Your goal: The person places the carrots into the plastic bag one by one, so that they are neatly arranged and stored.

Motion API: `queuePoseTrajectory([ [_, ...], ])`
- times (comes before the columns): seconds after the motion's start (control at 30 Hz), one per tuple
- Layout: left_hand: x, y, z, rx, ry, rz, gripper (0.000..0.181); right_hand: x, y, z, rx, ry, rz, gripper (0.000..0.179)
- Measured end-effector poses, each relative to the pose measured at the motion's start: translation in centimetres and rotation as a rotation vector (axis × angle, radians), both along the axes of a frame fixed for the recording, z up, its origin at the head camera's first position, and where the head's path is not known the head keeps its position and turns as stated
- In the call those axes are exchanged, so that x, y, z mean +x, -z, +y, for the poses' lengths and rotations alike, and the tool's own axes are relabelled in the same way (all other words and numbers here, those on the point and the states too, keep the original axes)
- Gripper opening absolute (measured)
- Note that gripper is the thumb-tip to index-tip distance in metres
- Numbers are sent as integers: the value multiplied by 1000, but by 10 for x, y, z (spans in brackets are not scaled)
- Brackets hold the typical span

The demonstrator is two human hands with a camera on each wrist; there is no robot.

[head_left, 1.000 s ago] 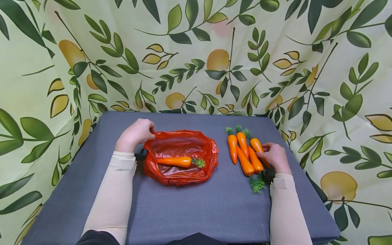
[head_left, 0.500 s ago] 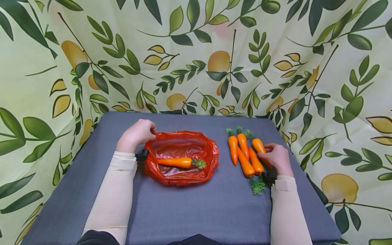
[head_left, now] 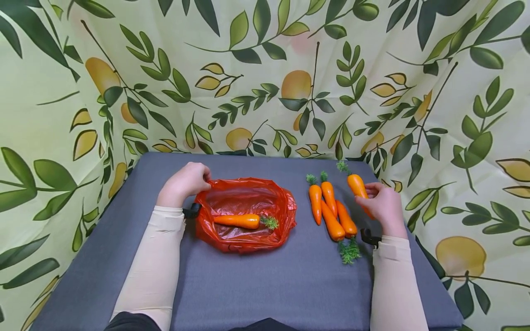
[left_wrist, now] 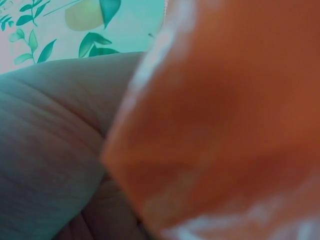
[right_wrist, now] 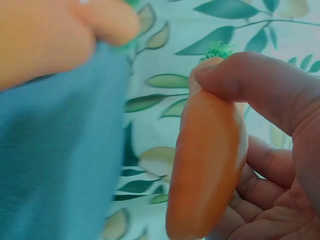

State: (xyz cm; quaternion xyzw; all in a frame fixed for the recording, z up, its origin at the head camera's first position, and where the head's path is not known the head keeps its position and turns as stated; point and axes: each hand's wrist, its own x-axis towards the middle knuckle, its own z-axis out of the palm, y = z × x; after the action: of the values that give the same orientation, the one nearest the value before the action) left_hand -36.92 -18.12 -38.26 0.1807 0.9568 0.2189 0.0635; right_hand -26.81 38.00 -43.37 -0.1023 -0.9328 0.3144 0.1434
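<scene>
Head view: your left hand [head_left: 184,184] pinches the far left rim of one red plastic bag [head_left: 240,245], bagged carrot [head_left: 238,221] lying inside; your right hand [head_left: 386,204], well apart, grips the held carrot [head_left: 357,185] beside four loose carrots [head_left: 332,223] on the grey table [head_left: 269,289]. Left wrist view: blurred bag against your hand, fingertips hidden. Right wrist view: thumb and fingers clasp the held carrot, green top uppermost.

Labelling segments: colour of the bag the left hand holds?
The plastic bag is red; head view shows it best.
</scene>
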Motion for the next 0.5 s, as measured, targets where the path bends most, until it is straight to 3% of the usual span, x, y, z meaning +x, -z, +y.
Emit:
queuePoseTrajectory([
  [0.3,0,-1,0,7,0,11,5,5,-52,-23,46,-23,141,58],
  [0.5,2,-1,1,5,-5,12,6,5,-79,-49,56,-56,224,55],
])
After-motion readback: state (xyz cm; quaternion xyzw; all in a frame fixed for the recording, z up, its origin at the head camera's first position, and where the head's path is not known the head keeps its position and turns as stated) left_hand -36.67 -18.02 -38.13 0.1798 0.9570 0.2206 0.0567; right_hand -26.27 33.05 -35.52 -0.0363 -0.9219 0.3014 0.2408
